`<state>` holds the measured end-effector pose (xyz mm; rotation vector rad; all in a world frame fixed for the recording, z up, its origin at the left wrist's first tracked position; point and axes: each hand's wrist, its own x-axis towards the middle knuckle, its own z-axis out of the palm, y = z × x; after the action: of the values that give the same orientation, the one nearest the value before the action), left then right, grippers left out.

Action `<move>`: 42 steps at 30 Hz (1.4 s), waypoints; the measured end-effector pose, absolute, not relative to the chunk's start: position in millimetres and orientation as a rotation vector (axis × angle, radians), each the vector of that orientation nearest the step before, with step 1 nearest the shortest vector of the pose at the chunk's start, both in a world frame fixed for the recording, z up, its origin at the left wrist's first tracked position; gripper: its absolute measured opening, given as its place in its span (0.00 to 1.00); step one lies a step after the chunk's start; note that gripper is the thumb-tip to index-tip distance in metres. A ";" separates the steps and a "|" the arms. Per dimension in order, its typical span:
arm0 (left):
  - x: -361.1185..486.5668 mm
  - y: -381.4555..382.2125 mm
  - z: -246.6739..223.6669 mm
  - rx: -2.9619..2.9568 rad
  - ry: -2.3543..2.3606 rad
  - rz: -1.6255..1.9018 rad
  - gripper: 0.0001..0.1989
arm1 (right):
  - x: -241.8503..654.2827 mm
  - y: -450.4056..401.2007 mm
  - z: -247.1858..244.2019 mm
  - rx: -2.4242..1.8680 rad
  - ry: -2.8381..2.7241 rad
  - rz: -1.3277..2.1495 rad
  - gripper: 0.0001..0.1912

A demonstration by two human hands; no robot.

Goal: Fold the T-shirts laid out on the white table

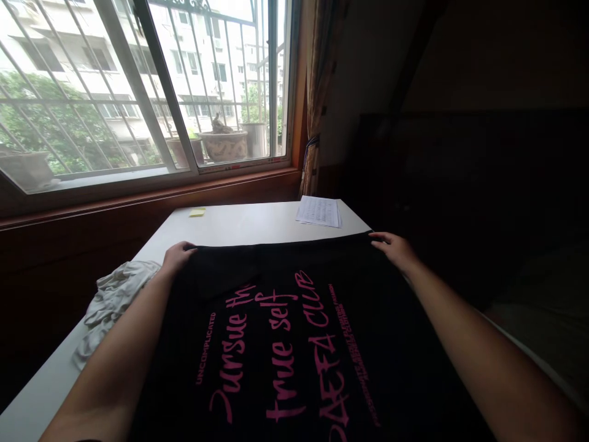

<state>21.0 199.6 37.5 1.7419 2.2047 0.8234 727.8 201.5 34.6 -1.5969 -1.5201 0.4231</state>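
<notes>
A black T-shirt (294, 331) with pink lettering is spread out in front of me, its printed side up and the text turned sideways. My left hand (178, 256) pinches the far left corner of the cloth. At the far right corner, my right hand (391, 248) grips the edge between thumb and fingers. The far edge runs nearly straight between both hands, over the white table (243, 224). The near part of the shirt runs out of the bottom of the view.
A crumpled pale grey cloth (117, 294) lies on the table's left side, beside my left forearm. Printed sheets of paper (319, 211) and a yellow sticky note pad (197, 212) rest near the far edge. Behind stand a barred window (221, 80) and a tied curtain (315, 123).
</notes>
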 end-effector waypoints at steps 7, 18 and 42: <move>8.4 197.0 34.1 1.824 2.307 0.850 0.15 | 684.7 245.1 42.3 -1.704 -1.591 0.303 0.19; 30.3 133.9 8.6 2.295 2.031 0.622 0.28 | 703.0 190.4 25.1 -1.818 -1.602 0.521 0.35; 22.1 -34.2 -17.9 2.390 1.935 0.177 0.29 | 727.3 -5.9 2.2 -1.952 -1.683 0.187 0.41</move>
<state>22.1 -34.2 -17.9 2.3901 1.9352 0.1769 727.3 -5.9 2.2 -1.9523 -1.6832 0.1868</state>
